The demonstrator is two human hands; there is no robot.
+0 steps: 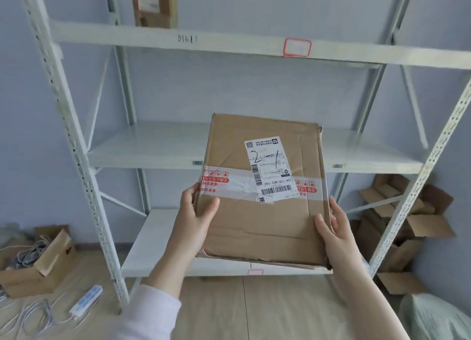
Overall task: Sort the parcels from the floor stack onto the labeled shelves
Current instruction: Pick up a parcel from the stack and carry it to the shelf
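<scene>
I hold a flat brown cardboard parcel point(257, 220) up in front of a white metal shelf rack point(142, 146). Its white shipping label, upside down to me, bears a handwritten "2-1". My left hand point(195, 225) grips the parcel's left edge, thumb on the face. My right hand point(336, 231) holds the right edge, thumb on the face and fingers behind. The parcel hangs level with the middle and bottom shelves. Another brown parcel point(154, 4) stands upright on the top shelf. A red-bordered tag point(297, 47) sits on the top shelf's front edge.
An open carton with cables point(38, 260) and a white power strip point(86, 300) lie on the wooden floor at left. Several empty cartons point(407, 225) are piled behind the rack at right. A pale green bag point(433, 316) lies at bottom right.
</scene>
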